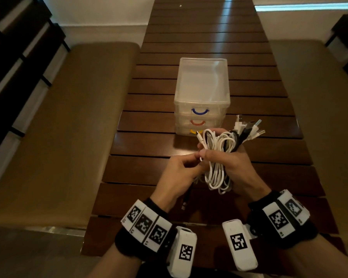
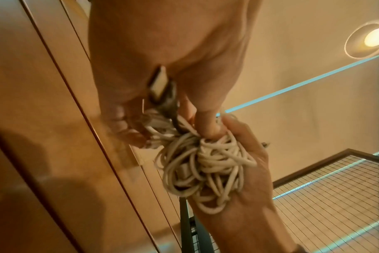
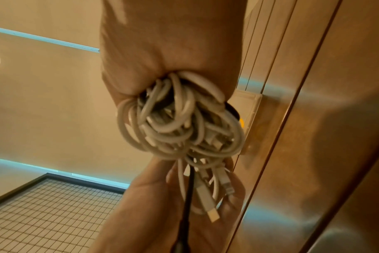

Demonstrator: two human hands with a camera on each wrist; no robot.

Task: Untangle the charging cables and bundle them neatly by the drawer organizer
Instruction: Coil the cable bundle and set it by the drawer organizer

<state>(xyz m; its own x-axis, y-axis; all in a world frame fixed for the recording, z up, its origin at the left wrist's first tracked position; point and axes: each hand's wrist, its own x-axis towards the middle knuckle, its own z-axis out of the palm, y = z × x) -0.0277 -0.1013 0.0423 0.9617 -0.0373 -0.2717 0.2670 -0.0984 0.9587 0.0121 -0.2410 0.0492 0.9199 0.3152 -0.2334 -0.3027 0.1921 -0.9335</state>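
A tangle of white charging cables (image 1: 217, 157), with at least one black cable (image 1: 243, 135) running through it, hung in the air above the slatted wooden table (image 1: 269, 109), just in front of me. My right hand (image 1: 229, 167) was clamped around the middle of the bundle, fingers curled tight, so loops drooped below my fist and a fan of USB plugs (image 1: 249, 125) stuck out above it. My left hand (image 1: 177, 175) pinched a single white strand (image 1: 201, 157) between thumb and fingertips, right against the bundle. From my right wrist, the looped cables (image 3: 180, 123) spilled out of my fist, with loose connector ends (image 3: 212, 214) lying against my left palm (image 3: 154, 205). Just beyond my hands stood a clear plastic drawer organizer (image 1: 201, 97) with three drawers, its handles blue, red and yellow from top to bottom. Padded benches (image 1: 54, 127) ran along both sides of the table.
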